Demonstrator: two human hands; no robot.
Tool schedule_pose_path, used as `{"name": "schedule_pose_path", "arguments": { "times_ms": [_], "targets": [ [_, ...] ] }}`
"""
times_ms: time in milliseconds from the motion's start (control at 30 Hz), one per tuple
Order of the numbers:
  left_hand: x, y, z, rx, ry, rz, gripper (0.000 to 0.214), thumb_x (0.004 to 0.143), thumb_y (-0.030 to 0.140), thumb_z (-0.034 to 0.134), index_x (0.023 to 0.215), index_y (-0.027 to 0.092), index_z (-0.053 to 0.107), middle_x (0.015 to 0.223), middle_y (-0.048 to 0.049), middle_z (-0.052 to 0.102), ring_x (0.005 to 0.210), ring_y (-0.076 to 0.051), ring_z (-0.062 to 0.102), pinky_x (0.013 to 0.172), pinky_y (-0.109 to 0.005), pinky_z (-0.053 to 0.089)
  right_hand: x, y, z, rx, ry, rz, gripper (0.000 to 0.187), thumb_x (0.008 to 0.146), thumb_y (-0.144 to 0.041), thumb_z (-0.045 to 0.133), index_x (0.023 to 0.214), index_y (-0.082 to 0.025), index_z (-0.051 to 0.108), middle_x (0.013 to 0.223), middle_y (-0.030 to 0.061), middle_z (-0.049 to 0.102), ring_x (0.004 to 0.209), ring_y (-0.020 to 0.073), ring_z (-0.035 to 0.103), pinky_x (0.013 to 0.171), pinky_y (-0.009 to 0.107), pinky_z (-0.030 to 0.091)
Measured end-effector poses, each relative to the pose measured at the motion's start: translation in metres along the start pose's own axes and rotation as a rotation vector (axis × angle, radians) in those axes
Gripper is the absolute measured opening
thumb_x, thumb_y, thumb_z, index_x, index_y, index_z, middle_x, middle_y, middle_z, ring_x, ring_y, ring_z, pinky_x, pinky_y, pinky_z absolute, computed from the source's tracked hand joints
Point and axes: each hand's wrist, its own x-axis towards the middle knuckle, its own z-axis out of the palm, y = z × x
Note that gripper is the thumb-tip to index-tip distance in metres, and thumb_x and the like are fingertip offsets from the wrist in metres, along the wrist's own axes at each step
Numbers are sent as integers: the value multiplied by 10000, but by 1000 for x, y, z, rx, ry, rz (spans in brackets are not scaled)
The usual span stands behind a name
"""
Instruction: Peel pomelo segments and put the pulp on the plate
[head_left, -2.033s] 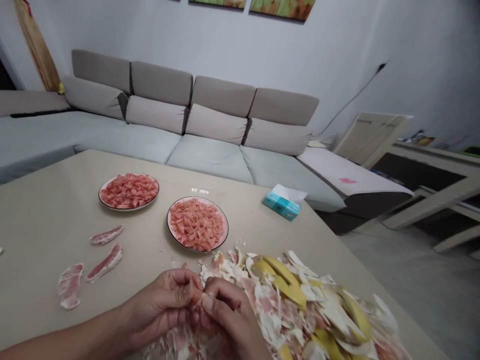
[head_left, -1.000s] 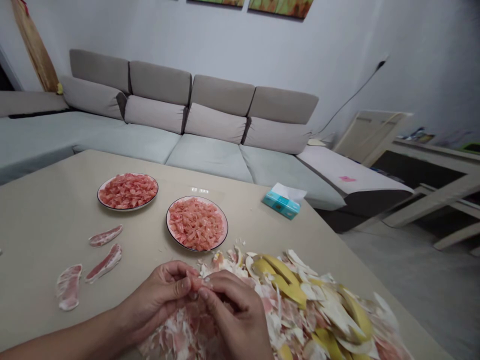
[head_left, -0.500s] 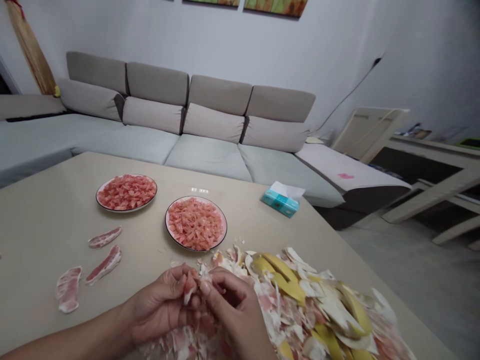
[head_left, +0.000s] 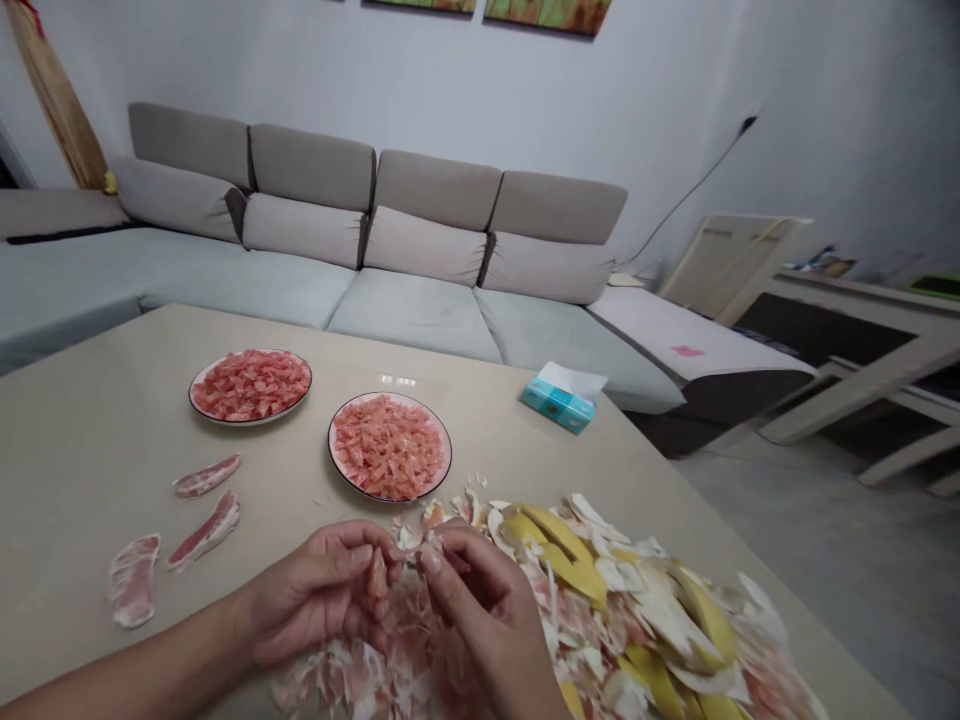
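My left hand [head_left: 326, 590] is closed on a small piece of pink pomelo flesh [head_left: 377, 575], held between thumb and fingers. Close beside it, my right hand [head_left: 484, 610] pinches a whitish scrap of membrane [head_left: 415, 545] that reaches toward the left fingertips. Under both hands spreads a heap of pale membrane scraps [head_left: 352, 680]. Just beyond them stands a plate [head_left: 332, 455] piled with peeled pomelo flesh [head_left: 390, 445]. On the left lie three pomelo segments [head_left: 206, 530] with their whitish skin on.
A second plate [head_left: 193, 400] of redder flesh [head_left: 251, 383] stands farther back. Thick yellow peel [head_left: 555, 550] is heaped on the right of the table [head_left: 67, 440]. A blue tissue pack [head_left: 559, 400] lies near the far right edge. Behind the table runs a sofa [head_left: 412, 305].
My hands have drawn slightly apart, with the whitish scrap now stretched between them. The piece of flesh hangs lower in my left fingers. The plates and segments have stayed in place.
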Motion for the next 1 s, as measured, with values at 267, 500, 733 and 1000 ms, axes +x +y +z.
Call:
{"name": "schedule_pose_path", "arguments": {
  "times_ms": [267,500,733,1000],
  "targets": [
    [-1,1,7,558,204,117,306,744,431,742,805,153,630,585,51,495,443,-53,384,404,-163,308,1,4,6,-153,-129,-23,260,877,-343,584,670,-185,591,664,-5,517,663,150,478,594,251,347],
    [-4,4,10,522,162,-6,311,757,449,716,707,150,647,488,59,457,403,-53,338,385,-181,226,-3,13,8,177,-245,171,286,805,-415,642,652,-187,563,611,-32,444,583,123,404,531,224,324],
    [-3,5,9,326,168,-42,331,714,415,754,617,156,572,486,52,488,367,-31,286,359,-177,131,-2,11,7,536,-216,356,318,729,-424,691,631,-191,498,569,-57,393,504,92,306,483,212,248],
    [-3,35,11,798,326,117,369,815,493,635,784,133,710,513,50,438,463,-80,326,442,-205,200,4,-5,-8,-345,-293,-107,450,954,-351,454,535,-192,419,591,-18,440,597,135,436,576,265,304]
  ]
}}
